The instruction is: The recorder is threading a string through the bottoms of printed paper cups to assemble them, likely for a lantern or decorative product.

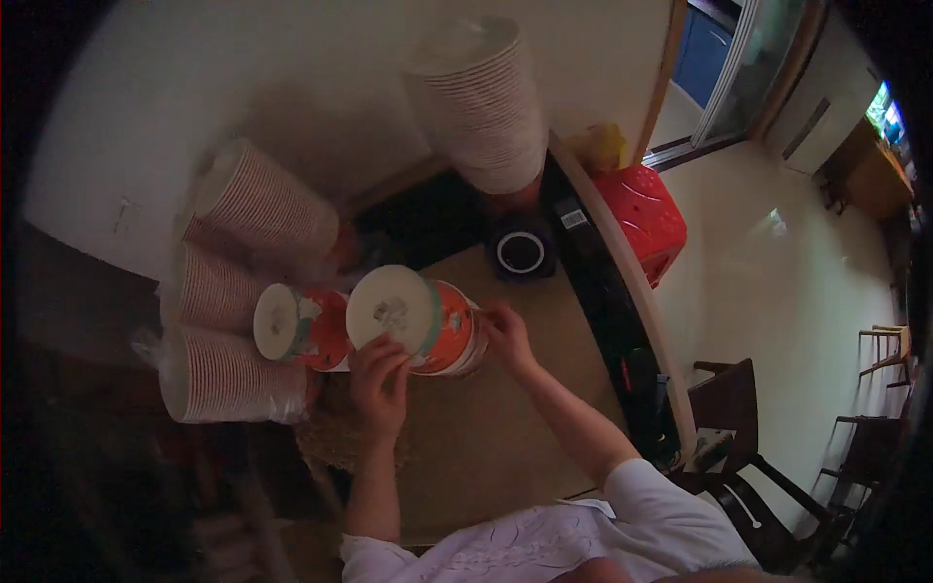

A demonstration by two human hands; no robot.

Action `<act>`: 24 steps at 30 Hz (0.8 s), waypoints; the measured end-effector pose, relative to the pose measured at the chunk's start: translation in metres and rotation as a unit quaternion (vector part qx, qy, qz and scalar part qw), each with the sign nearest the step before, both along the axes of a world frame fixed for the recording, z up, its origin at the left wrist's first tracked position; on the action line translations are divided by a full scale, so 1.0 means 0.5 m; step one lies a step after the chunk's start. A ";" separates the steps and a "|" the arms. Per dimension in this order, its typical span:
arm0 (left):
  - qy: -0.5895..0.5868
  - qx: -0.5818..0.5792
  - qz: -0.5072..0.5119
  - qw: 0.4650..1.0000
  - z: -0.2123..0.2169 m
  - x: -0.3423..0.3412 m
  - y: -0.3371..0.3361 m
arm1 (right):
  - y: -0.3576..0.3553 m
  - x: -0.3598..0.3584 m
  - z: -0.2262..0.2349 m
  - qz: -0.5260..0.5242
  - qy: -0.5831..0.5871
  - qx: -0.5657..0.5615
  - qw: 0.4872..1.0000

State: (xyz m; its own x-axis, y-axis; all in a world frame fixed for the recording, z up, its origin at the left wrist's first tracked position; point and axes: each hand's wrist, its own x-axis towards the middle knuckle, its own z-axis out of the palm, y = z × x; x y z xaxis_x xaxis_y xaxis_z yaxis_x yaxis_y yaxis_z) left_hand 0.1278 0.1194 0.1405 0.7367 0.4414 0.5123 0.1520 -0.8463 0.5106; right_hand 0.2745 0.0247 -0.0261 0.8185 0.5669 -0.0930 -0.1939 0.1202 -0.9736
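Observation:
A stack of orange paper tubs [450, 323] with a green band lies tilted in front of me, its round white base facing up to the left. At the lower edge of that base, my left hand [377, 377] is closed, its fingertips against the tub. My right hand [507, 338] pinches the rim side of the same stack, at its right. What lies between the fingertips is partly hidden. A smaller orange paper tub [326, 328] with a white base sits directly left of the stack, close to my left hand.
Tall stacks of white paper tubs [238, 374] in clear plastic stand on the left. Another tall stack [478, 112] rises at the back beside a dark round-topped object [521, 253]. Right of the table [544, 408] are a red plastic stool [641, 219] and a dark chair [727, 413].

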 end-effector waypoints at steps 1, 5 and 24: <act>-0.003 -0.006 -0.005 1.000 0.001 0.001 0.000 | 0.000 0.005 -0.003 0.023 0.004 0.003 1.000; -0.003 -0.011 0.003 1.000 -0.002 -0.004 0.005 | 0.002 0.015 0.014 0.021 0.018 -0.038 0.999; -0.066 -0.029 0.078 0.994 0.001 -0.030 -0.027 | -0.037 0.057 0.210 -0.035 -0.240 -0.046 0.969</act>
State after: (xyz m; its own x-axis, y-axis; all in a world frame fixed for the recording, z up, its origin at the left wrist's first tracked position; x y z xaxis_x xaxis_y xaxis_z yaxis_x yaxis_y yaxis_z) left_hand 0.1129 0.1060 0.1411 0.5841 0.5768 0.5711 0.2079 -0.7864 0.5817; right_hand 0.3029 0.0064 0.0789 0.8164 0.5150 0.2613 0.2899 0.0259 -0.9567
